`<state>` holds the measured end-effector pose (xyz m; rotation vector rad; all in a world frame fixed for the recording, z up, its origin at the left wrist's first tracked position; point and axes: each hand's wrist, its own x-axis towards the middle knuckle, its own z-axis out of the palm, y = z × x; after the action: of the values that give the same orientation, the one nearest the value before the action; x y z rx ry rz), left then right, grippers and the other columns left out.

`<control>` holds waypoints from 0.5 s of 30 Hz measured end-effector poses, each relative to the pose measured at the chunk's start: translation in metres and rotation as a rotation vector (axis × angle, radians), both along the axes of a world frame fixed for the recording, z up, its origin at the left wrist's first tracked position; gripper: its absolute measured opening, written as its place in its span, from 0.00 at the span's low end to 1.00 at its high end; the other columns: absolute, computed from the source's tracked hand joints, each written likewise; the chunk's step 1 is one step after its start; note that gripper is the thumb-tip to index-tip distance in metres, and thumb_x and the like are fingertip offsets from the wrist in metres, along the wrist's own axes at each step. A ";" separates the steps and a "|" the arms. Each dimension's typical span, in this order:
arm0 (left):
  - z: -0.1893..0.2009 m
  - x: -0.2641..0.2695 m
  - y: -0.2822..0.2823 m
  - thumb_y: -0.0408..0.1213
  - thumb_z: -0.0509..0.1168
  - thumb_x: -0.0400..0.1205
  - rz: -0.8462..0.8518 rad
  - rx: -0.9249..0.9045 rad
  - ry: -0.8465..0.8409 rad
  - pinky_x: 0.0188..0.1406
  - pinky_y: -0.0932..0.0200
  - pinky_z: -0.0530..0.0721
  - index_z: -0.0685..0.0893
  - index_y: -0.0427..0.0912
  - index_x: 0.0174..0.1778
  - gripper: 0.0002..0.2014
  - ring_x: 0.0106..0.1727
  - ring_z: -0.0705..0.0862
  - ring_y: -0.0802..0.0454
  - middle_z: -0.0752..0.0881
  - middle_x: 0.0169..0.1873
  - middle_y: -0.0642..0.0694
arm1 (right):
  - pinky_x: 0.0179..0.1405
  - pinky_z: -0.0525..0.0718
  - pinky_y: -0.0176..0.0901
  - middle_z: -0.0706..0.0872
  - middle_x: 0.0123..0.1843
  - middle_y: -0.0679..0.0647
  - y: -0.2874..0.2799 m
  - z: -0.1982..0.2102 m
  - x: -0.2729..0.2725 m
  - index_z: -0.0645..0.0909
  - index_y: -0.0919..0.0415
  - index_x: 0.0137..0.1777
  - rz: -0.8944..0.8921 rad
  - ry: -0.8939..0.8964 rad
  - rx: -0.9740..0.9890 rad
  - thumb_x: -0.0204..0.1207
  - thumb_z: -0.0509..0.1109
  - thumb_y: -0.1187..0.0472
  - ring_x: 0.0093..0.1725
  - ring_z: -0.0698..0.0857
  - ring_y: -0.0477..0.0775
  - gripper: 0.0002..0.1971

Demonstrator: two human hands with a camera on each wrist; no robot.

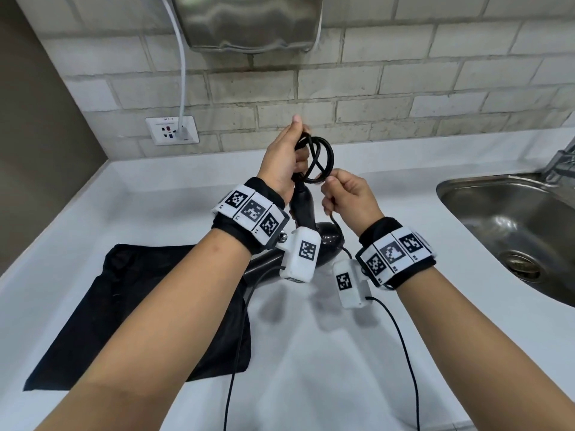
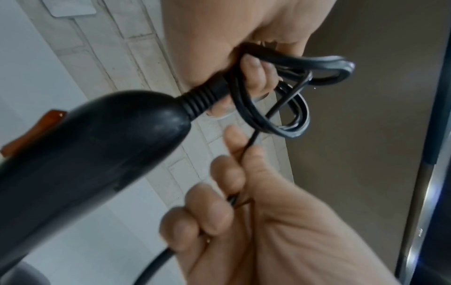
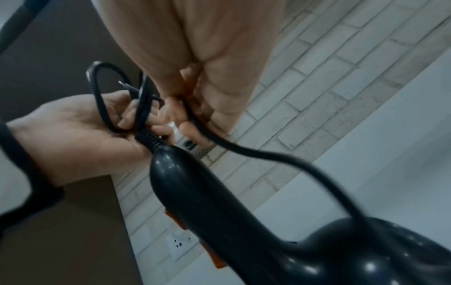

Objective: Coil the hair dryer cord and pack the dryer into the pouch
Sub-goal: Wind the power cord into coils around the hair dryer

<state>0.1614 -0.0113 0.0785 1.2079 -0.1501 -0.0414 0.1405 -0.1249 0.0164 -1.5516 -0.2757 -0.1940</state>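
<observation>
A black hair dryer hangs handle-up above the white counter. Its black cord is wound in loops at the handle's top. My left hand grips those loops and the handle's end. My right hand pinches the free stretch of cord just below and to the right of the coil. A flat black pouch lies on the counter at the left, under my left forearm.
A steel sink with a tap is set into the white counter on the right. A wall socket with a white plug sits on the brick wall. A steel hand dryer hangs above it.
</observation>
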 end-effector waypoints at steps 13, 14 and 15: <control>-0.002 0.000 -0.003 0.29 0.62 0.80 0.042 0.002 0.000 0.11 0.74 0.60 0.75 0.44 0.31 0.12 0.12 0.62 0.63 0.69 0.11 0.59 | 0.20 0.69 0.29 0.79 0.36 0.45 -0.010 0.017 0.007 0.78 0.48 0.38 -0.128 -0.006 -0.220 0.78 0.55 0.75 0.27 0.73 0.43 0.20; -0.003 0.000 -0.002 0.29 0.62 0.80 0.040 0.000 0.003 0.11 0.74 0.60 0.76 0.44 0.32 0.11 0.13 0.62 0.63 0.69 0.12 0.59 | 0.20 0.69 0.31 0.79 0.36 0.44 -0.011 0.019 0.005 0.78 0.49 0.41 -0.067 -0.010 -0.152 0.79 0.55 0.74 0.27 0.72 0.44 0.19; -0.003 0.000 -0.002 0.30 0.62 0.80 0.033 0.001 0.004 0.11 0.74 0.60 0.76 0.44 0.33 0.10 0.13 0.62 0.63 0.69 0.12 0.59 | 0.21 0.67 0.32 0.79 0.34 0.43 -0.012 0.021 0.003 0.79 0.51 0.42 -0.005 -0.004 -0.099 0.80 0.55 0.72 0.26 0.71 0.43 0.17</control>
<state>0.1616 -0.0130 0.0758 1.2110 -0.1264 -0.0152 0.1430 -0.1372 0.0374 -1.6502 -0.2883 -0.1899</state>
